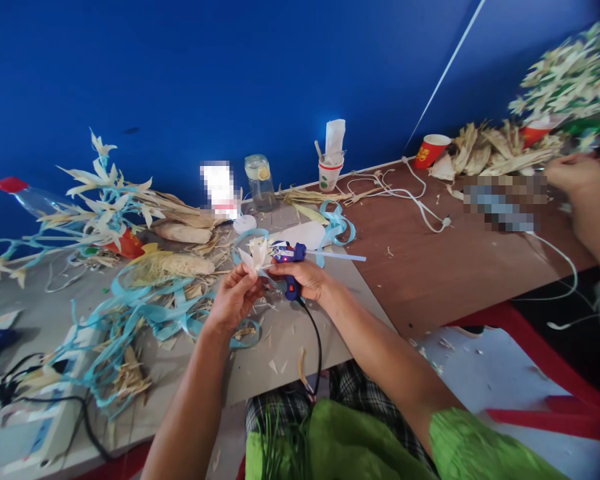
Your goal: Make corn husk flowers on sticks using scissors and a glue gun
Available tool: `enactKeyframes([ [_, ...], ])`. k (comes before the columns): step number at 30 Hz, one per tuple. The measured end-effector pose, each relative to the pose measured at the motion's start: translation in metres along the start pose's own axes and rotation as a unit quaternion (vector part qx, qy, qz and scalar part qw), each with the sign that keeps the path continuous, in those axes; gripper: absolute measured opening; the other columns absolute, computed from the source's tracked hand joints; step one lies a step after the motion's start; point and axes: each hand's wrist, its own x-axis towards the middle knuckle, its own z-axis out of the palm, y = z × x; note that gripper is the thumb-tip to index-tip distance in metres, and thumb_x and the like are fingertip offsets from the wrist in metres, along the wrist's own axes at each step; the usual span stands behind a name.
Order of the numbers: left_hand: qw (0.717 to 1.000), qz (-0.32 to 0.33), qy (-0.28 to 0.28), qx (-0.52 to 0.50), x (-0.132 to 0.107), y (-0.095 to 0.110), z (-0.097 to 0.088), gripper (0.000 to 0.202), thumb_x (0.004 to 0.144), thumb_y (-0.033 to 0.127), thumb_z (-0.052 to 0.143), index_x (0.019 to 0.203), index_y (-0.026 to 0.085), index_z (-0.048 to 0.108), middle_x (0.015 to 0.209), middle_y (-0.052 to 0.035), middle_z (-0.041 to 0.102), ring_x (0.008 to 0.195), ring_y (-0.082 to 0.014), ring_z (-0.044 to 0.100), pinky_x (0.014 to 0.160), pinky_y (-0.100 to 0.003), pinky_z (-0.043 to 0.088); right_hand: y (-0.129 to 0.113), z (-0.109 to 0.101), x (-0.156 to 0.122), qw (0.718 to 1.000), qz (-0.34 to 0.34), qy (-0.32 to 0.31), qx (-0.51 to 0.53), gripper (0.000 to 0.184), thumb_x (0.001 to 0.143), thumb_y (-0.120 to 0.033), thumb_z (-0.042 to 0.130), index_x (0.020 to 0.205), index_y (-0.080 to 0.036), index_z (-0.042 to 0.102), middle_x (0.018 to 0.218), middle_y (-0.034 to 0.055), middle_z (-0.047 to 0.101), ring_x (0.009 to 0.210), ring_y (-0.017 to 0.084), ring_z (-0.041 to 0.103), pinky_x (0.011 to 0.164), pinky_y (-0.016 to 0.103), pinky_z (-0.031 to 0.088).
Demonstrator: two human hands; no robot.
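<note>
My left hand (234,297) is closed in a pinch on a small pale corn-husk flower (257,255) held over the grey table (290,347). My right hand (306,277) is wrapped round a blue hot glue gun (290,261), whose nozzle points left at the flower. The gun's black cord (316,340) drops off the table edge toward my lap. A light blue strip (337,256) sticks out to the right from behind the gun.
Blue ribbon tangles (145,313), corn husks (180,265) and finished husk-flower stems (105,200) cover the left of the table. A jar (259,181), paper cups (330,175) and white cord (420,203) lie behind. Another person's hand (575,175) works at the right on the brown table.
</note>
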Motion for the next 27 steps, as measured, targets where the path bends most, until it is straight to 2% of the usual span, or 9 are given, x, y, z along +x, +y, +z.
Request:
enactKeyframes([
  [4, 1.000, 0.003, 0.014, 0.026, -0.001, 0.000, 0.001, 0.022, 0.067, 0.026, 0.072, 0.067, 0.016, 0.053, 0.049, 0.0061, 0.041, 0.047, -0.0053, 0.041, 0.051, -0.020, 0.036, -0.001, -0.002, 0.000, 0.999, 0.029, -0.019, -0.010, 0.033, 0.047, -0.024, 0.083, 0.069, -0.015, 0.061, 0.063, -0.0027, 0.063, 0.060, 0.012, 0.060, 0.061, 0.026, 0.048],
  [10, 0.999, 0.015, 0.020, 0.039, -0.001, 0.001, 0.003, 0.026, 0.063, 0.029, 0.075, 0.067, 0.016, 0.052, 0.047, 0.0063, 0.043, 0.045, -0.0051, 0.038, 0.049, -0.020, 0.033, -0.004, -0.001, -0.002, 0.999, 0.027, -0.017, 0.003, 0.034, 0.043, -0.019, 0.083, 0.065, -0.016, 0.058, 0.057, -0.0046, 0.060, 0.054, 0.011, 0.057, 0.056, 0.025, 0.045],
  [12, 0.999, 0.017, 0.024, 0.039, -0.001, 0.001, 0.004, 0.026, 0.063, 0.028, 0.076, 0.066, 0.016, 0.052, 0.047, 0.0061, 0.043, 0.045, -0.0051, 0.038, 0.048, -0.020, 0.032, -0.004, 0.000, -0.002, 1.000, -0.006, 0.009, 0.008, 0.032, 0.043, -0.017, 0.082, 0.065, -0.017, 0.058, 0.057, -0.0053, 0.059, 0.054, 0.010, 0.054, 0.055, 0.024, 0.043],
  [15, 0.998, 0.021, 0.030, 0.041, 0.000, 0.000, 0.006, 0.025, 0.063, 0.026, 0.075, 0.067, 0.016, 0.053, 0.049, 0.0050, 0.046, 0.047, -0.0056, 0.040, 0.049, -0.020, 0.033, -0.004, 0.005, -0.003, 0.995, -0.092, 0.045, 0.002, 0.027, 0.047, -0.017, 0.078, 0.063, -0.018, 0.056, 0.057, -0.0064, 0.056, 0.053, 0.007, 0.049, 0.053, 0.022, 0.037],
  [19, 0.998, 0.019, 0.046, 0.024, 0.001, 0.000, 0.007, 0.022, 0.064, 0.024, 0.074, 0.066, 0.016, 0.054, 0.048, 0.0060, 0.042, 0.046, -0.0047, 0.037, 0.048, -0.018, 0.033, -0.005, 0.011, -0.004, 0.983, -0.167, 0.072, -0.001, 0.024, 0.048, -0.015, 0.074, 0.063, -0.018, 0.056, 0.059, -0.0067, 0.055, 0.060, 0.007, 0.049, 0.061, 0.023, 0.037],
  [23, 0.999, 0.003, 0.052, -0.008, 0.001, 0.001, 0.006, 0.022, 0.066, 0.023, 0.073, 0.066, 0.016, 0.052, 0.049, 0.0067, 0.038, 0.046, -0.0038, 0.036, 0.048, -0.017, 0.034, -0.007, 0.012, -0.006, 0.979, -0.180, 0.093, 0.003, 0.024, 0.048, -0.016, 0.075, 0.063, -0.019, 0.056, 0.063, -0.0058, 0.056, 0.066, 0.009, 0.051, 0.068, 0.025, 0.037],
  [27, 0.996, 0.009, 0.089, -0.014, 0.003, 0.000, 0.006, 0.022, 0.066, 0.023, 0.073, 0.067, 0.015, 0.053, 0.048, 0.0068, 0.040, 0.045, -0.0035, 0.036, 0.047, -0.017, 0.034, -0.004, 0.013, -0.007, 0.983, -0.170, 0.061, -0.015, 0.025, 0.050, -0.020, 0.076, 0.062, -0.019, 0.053, 0.062, -0.0057, 0.055, 0.062, 0.009, 0.048, 0.064, 0.025, 0.035],
])
